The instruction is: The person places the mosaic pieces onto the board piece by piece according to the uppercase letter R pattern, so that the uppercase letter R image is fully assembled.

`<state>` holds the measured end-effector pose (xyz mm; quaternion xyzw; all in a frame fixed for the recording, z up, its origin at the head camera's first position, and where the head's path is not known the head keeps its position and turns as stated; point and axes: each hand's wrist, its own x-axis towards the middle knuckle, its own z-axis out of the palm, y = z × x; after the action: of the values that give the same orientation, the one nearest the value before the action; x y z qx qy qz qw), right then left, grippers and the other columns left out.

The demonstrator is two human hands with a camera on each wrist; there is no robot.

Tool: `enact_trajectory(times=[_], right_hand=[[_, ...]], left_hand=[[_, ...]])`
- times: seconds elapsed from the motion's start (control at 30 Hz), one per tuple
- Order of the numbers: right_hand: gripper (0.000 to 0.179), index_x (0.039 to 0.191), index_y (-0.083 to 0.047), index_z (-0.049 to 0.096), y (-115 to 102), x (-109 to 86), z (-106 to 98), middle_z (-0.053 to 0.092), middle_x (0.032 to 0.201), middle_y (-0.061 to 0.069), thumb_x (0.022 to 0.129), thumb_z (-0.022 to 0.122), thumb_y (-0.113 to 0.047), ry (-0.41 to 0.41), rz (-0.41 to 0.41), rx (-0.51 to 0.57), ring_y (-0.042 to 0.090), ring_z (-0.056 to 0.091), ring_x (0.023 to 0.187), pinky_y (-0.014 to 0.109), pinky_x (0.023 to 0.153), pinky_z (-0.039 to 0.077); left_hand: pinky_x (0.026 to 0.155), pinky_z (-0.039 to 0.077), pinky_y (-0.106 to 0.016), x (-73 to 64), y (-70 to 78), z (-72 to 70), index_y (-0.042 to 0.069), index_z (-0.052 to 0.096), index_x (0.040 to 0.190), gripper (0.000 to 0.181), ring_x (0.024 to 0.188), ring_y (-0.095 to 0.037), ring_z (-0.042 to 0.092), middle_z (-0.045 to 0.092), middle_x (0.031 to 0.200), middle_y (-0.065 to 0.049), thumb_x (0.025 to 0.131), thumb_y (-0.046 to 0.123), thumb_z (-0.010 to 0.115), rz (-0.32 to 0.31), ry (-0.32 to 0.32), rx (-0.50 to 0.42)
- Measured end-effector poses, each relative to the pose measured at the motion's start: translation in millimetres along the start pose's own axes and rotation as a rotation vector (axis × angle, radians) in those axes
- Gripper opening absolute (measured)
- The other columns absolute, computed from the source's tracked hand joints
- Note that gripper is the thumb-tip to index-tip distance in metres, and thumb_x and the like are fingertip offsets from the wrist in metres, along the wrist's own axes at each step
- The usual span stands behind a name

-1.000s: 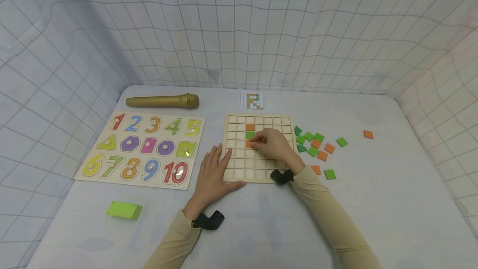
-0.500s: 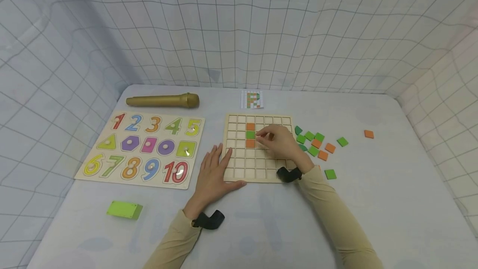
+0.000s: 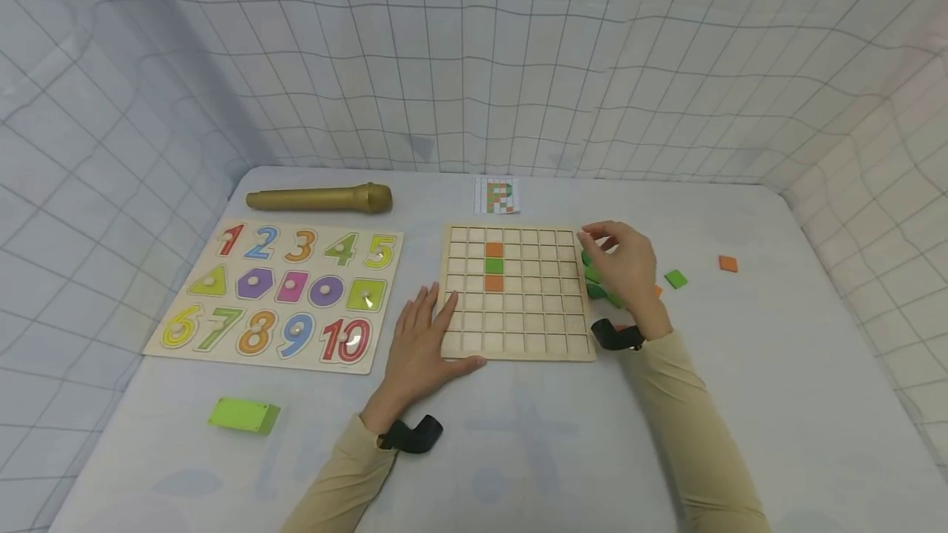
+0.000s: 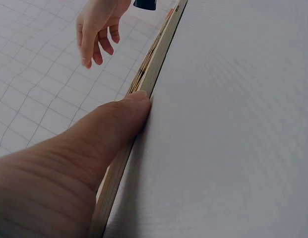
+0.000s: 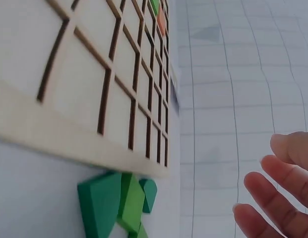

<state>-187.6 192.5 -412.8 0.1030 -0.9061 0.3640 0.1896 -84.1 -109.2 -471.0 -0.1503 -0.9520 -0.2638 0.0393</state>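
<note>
A wooden grid board (image 3: 533,303) lies flat on the table, with an orange tile (image 3: 494,250), a green tile (image 3: 494,266) and another orange tile (image 3: 494,283) in one column. My left hand (image 3: 420,356) rests at the board's left front corner, fingers spread; in the left wrist view its thumb (image 4: 114,121) touches the board's edge. Past the right edge, my right hand (image 3: 622,266) hovers over loose tiles, partly hiding them. Its fingers (image 5: 275,203) are loosely bent, nothing visible between them. Dark green pieces (image 5: 99,203) lie beside the board in the right wrist view.
A small pattern card (image 3: 497,196) lies behind the board. Leftward are a number-and-shape puzzle (image 3: 281,298), a gold microphone (image 3: 318,199) and a lime-green block (image 3: 243,416). A green tile (image 3: 676,279) and an orange tile (image 3: 729,263) lie farther right.
My right hand has left the tile column and moved right, off the board and over the loose tiles. The left hand stays where it was.
</note>
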Motion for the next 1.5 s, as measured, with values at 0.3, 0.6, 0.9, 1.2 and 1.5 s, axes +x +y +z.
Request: enact_trajectory(times=[0.3, 0.6, 0.9, 1.2, 1.5], right_hand=[[0.030, 0.104, -0.003, 0.072, 28.5, -7.6, -31.5, 0.069, 0.095, 0.013, 0.088, 0.067, -0.028, 0.234, 0.160, -0.108, 0.030, 0.060, 0.079, 0.033, 0.054, 0.037], [0.038, 0.112, -0.008, 0.070, 51.4, -17.6, -56.8, 0.068, 0.103, 0.009, 0.090, 0.061, -0.038, 0.229, 0.427, -0.166, 0.029, 0.060, 0.091, 0.034, 0.061, 0.037], [0.047, 0.121, -0.002, 0.063, 64.4, -29.1, -70.7, 0.063, 0.117, 0.016, 0.092, 0.057, -0.038, 0.003, 0.560, -0.270, 0.035, 0.058, 0.097, 0.035, 0.060, 0.041], [0.047, 0.121, 0.000, 0.061, 68.5, -35.2, -75.3, 0.061, 0.119, 0.019, 0.091, 0.056, -0.036, -0.158, 0.631, -0.300, 0.038, 0.056, 0.101, 0.040, 0.067, 0.043], [0.045, 0.119, 0.000, 0.062, 70.3, -37.5, -77.8, 0.062, 0.113, 0.020, 0.090, 0.059, -0.034, -0.222, 0.636, -0.302, 0.035, 0.057, 0.092, 0.035, 0.059, 0.042]], left_hand=[[0.113, 0.004, -0.046, -0.3, 0.4, -1.9, 0.005, 0.033, 0.147, 0.103, 0.142, -0.032, 0.006, 0.019, 0.153, -0.020, 0.070, 0.058, 0.075, -0.009, -0.009, 0.004], [0.112, 0.005, -0.047, 0.3, 2.0, -2.2, 0.005, 0.033, 0.147, 0.102, 0.142, -0.032, 0.007, 0.020, 0.153, -0.020, 0.070, 0.057, 0.075, -0.007, -0.006, 0.003], [0.112, 0.005, -0.047, 0.9, 0.7, -0.4, 0.006, 0.033, 0.148, 0.103, 0.142, -0.032, 0.006, 0.019, 0.153, -0.020, 0.070, 0.059, 0.074, -0.008, -0.007, 0.014], [0.112, 0.005, -0.048, 0.7, -0.4, 0.5, 0.006, 0.032, 0.148, 0.103, 0.142, -0.032, 0.007, 0.020, 0.153, -0.019, 0.070, 0.059, 0.073, -0.006, -0.003, 0.007], [0.112, 0.005, -0.047, 0.4, -0.1, 0.4, 0.006, 0.032, 0.148, 0.103, 0.142, -0.031, 0.006, 0.019, 0.154, -0.019, 0.070, 0.059, 0.074, -0.010, -0.006, 0.006]])
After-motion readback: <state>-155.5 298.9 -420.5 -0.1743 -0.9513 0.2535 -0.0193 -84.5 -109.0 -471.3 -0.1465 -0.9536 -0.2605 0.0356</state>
